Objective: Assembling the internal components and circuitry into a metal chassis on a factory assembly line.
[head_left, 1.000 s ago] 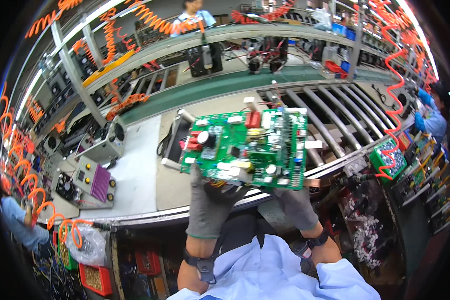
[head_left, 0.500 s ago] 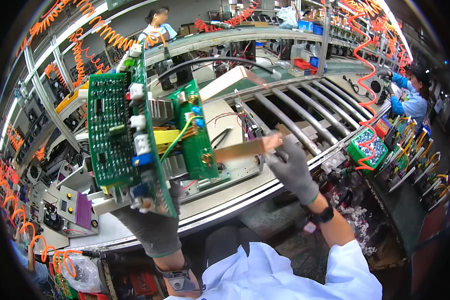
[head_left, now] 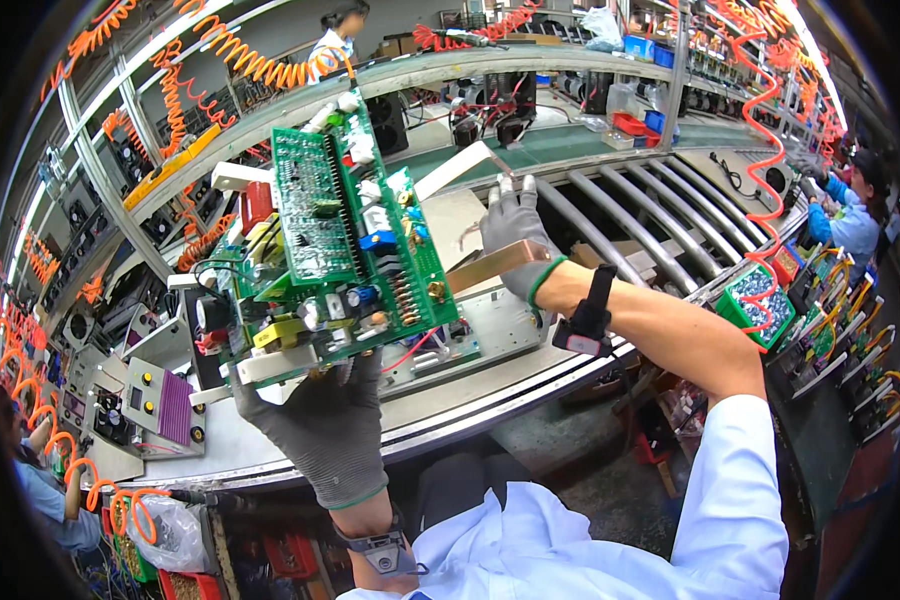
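A green circuit board assembly (head_left: pixel 315 210), crowded with white connectors, coils and capacitors, is held tilted over the conveyor bench. My left hand (head_left: pixel 325 425), in a grey glove, grips its lower edge from below; some fingers are hidden behind it. Two bent copper strips project from the assembly's right side: a near copper strip (head_left: pixel 495 262) and a far copper strip (head_left: pixel 455 172). My gloved right hand (head_left: pixel 515 230) is beside them, its fingers stretched out to the far strip's bent end. The near strip crosses in front of that palm. Beneath lies a metal chassis (head_left: pixel 495 325) with thin wires.
Metal rollers (head_left: pixel 660 210) run off to the right. A green bin of small parts (head_left: pixel 758 305) stands beyond them. To the left sits a device with a purple finned side (head_left: pixel 175 408). Orange coiled hoses (head_left: pixel 255 62) hang overhead. Co-workers are at far right, back and left.
My right hand has moved from the near strip's end to the far strip's end, reaching forward and left. The board assembly has turned, showing more of its component face and lower parts.
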